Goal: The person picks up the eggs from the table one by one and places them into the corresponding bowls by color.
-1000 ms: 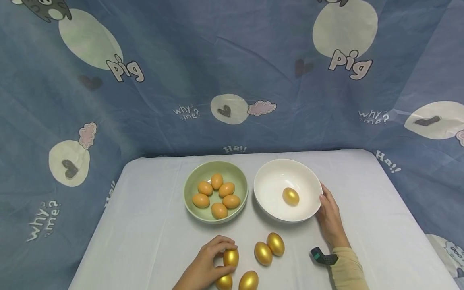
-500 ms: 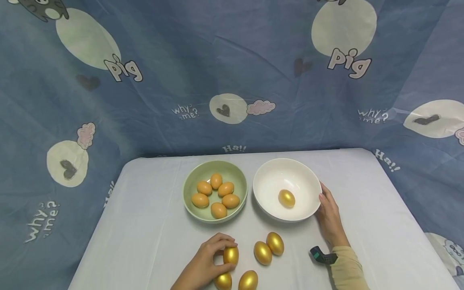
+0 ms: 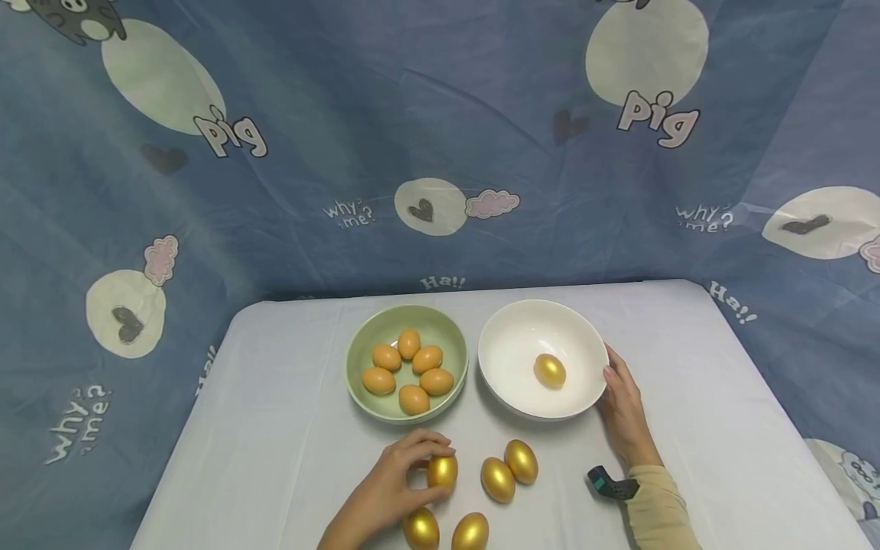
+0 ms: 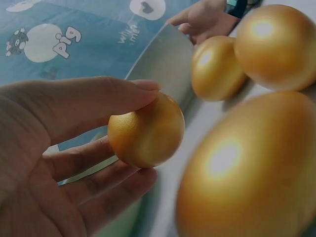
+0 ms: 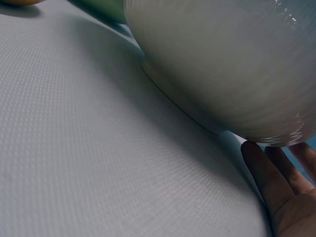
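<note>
My left hand [image 3: 395,483] pinches a golden egg [image 3: 442,472] between thumb and fingers, just above the white tabletop. In the left wrist view the same egg [image 4: 147,131] sits between the thumb and fingertips. My right hand [image 3: 627,409] rests against the right side of a white bowl [image 3: 505,359], in which one golden egg [image 3: 550,370] lies. The right wrist view has its fairly straight fingers [image 5: 269,177] touching the bowl's outer wall [image 5: 222,64]. Below the held egg lies another golden egg [image 3: 422,528], with a further golden egg [image 3: 470,532] beside it.
Left of the white bowl stands a green bowl [image 3: 357,374] with several orange-brown eggs [image 3: 414,399]. Two golden eggs [image 3: 498,480] touch each other in front of the white bowl. A patterned blue cloth [image 3: 440,137] hangs behind the white-covered table [image 3: 289,382].
My left hand has moved slightly up and to the right with the golden egg, away from the one below. The egg in the white bowl rolled left and back. My right hand stays put.
</note>
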`<control>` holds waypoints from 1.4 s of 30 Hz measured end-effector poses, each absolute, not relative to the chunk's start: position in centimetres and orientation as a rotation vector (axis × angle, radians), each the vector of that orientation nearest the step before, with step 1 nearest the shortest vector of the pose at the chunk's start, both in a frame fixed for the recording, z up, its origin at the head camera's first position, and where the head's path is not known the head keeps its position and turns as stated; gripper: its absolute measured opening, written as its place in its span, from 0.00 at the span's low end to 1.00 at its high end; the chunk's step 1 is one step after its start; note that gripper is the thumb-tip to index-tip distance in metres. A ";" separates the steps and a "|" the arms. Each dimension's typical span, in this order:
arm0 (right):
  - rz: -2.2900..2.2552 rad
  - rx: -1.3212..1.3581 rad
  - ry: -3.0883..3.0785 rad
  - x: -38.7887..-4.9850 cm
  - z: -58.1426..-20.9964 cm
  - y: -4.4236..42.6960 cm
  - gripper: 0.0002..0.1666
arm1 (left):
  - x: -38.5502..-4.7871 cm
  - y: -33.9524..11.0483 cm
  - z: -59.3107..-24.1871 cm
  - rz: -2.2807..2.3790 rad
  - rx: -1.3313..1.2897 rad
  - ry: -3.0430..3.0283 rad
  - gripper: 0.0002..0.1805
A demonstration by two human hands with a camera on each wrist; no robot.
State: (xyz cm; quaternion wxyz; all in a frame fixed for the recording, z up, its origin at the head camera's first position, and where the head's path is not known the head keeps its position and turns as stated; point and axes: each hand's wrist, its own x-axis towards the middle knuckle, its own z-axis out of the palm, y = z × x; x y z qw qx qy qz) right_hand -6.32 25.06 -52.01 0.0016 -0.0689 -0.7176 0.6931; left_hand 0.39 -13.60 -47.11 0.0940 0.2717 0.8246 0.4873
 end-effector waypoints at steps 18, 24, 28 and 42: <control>2.189 -0.216 -2.236 -6.5 -52.0 25.2 0.34 | -2.6 -10.3 -42.5 1.455 0.849 2.408 0.23; 2.178 -0.221 -2.247 -6.4 -52.0 25.1 0.34 | -4.0 -9.2 -41.0 1.452 0.917 2.397 0.24; 2.176 -0.213 -2.248 -6.4 -52.1 25.1 0.34 | -4.9 -8.5 -40.2 1.460 0.960 2.396 0.23; 2.170 -0.203 -2.247 -6.4 -52.1 25.0 0.34 | -8.3 -5.9 -38.2 1.452 1.016 2.338 0.24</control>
